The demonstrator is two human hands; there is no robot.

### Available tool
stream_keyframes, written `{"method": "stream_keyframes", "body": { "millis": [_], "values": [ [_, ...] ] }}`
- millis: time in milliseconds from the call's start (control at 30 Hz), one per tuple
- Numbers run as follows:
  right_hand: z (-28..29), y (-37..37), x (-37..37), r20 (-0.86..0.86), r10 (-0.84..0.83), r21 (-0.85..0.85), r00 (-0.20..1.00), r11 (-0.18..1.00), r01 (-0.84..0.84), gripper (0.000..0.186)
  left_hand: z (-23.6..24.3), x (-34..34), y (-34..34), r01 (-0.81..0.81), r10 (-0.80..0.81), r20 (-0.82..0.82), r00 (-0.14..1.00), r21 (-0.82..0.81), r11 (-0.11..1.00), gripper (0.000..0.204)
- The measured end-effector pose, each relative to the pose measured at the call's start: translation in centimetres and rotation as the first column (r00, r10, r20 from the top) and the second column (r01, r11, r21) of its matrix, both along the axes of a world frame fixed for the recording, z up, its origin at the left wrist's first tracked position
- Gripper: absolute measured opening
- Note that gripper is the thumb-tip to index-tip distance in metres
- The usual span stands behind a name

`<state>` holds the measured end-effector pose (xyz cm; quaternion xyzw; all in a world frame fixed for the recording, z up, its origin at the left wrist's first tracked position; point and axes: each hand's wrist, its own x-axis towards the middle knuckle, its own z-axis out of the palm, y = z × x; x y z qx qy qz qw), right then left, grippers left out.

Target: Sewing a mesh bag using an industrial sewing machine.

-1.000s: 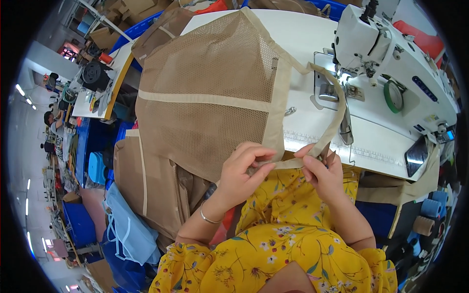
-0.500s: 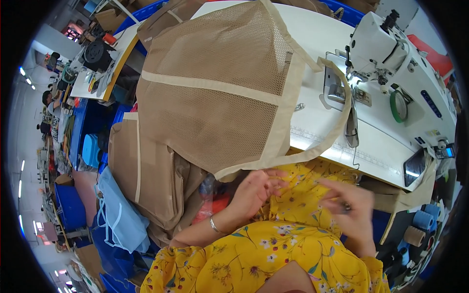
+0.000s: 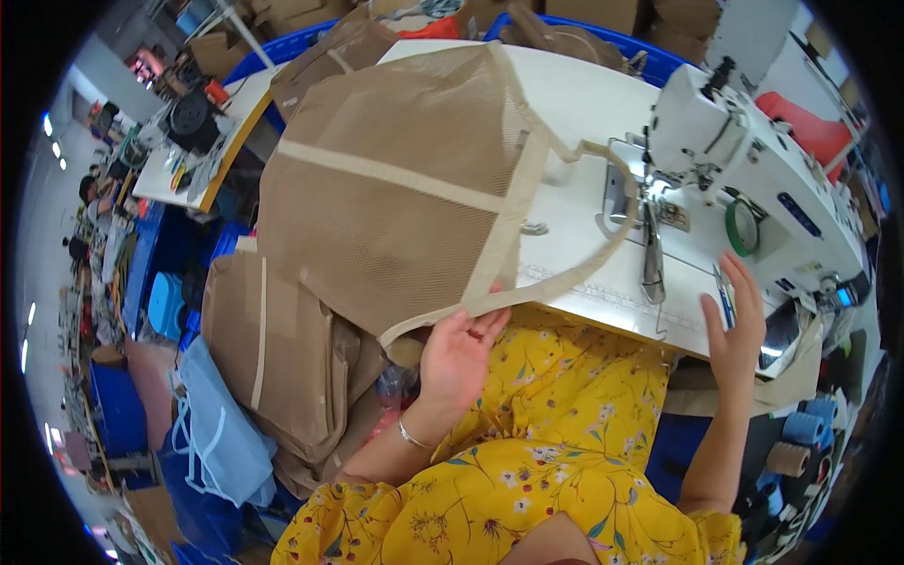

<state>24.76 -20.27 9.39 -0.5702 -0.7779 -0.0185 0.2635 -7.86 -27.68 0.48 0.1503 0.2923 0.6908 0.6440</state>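
Observation:
A large brown mesh bag (image 3: 386, 207) with cream binding lies across the left of the white sewing table, its cream strap (image 3: 589, 273) looping right toward the needle. At the bag's near edge, my left hand (image 3: 457, 363) is palm up, its fingers reaching under the cream binding and its thumb against it. Over on the right, my right hand (image 3: 739, 330) has its thumb and fingers stretched apart. Small thread snips (image 3: 724, 296) sit between them at the table's front; whether the fingers touch them is hard to tell.
A white sewing machine (image 3: 744, 160) stands at the right, with green tape (image 3: 742, 228) on it. A phone (image 3: 782, 334) lies at the front right corner. Stacked brown bags (image 3: 273, 348) and a light blue bag (image 3: 221, 424) hang at the left. Thread spools (image 3: 800, 443) are at lower right.
My right hand has moved from above my lap out to the table's right front, where snips now show. My left hand has come to the bag's near edge. The view has shifted slightly.

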Motion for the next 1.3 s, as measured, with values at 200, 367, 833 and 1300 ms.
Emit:
{"method": "stream_keyframes", "body": {
  "millis": [200, 367, 833, 1300],
  "values": [
    [2.1, 4.5, -10.2, 0.078, 0.647, -0.119, 0.758, 0.761, -0.638, 0.055, 0.3, -0.9, -0.3, -0.069, 0.069, 0.007, 0.998, 0.128, 0.989, 0.049],
    [0.2, 7.2, -13.3, 0.352, 0.726, -0.422, 0.591, 0.687, -0.592, 0.024, -0.8, -2.1, -0.2, -0.292, 0.328, -0.163, 0.931, 0.21, 0.933, 0.04],
    [5.8, 2.8, -14.4, 0.194, 0.698, 0.135, 0.69, 0.677, -0.723, 0.026, 14.1, -20.6, 12.6, 0.095, 0.186, -0.948, -0.259, 0.166, 0.981, 0.027],
    [1.6, 8.1, -10.8, 0.047, 0.44, -0.213, 0.897, 0.882, -0.421, 0.031, 5.6, -10.7, 6.7, 0.165, -0.349, -0.936, 0.054, -0.336, 0.927, 0.025]
  ]
}}
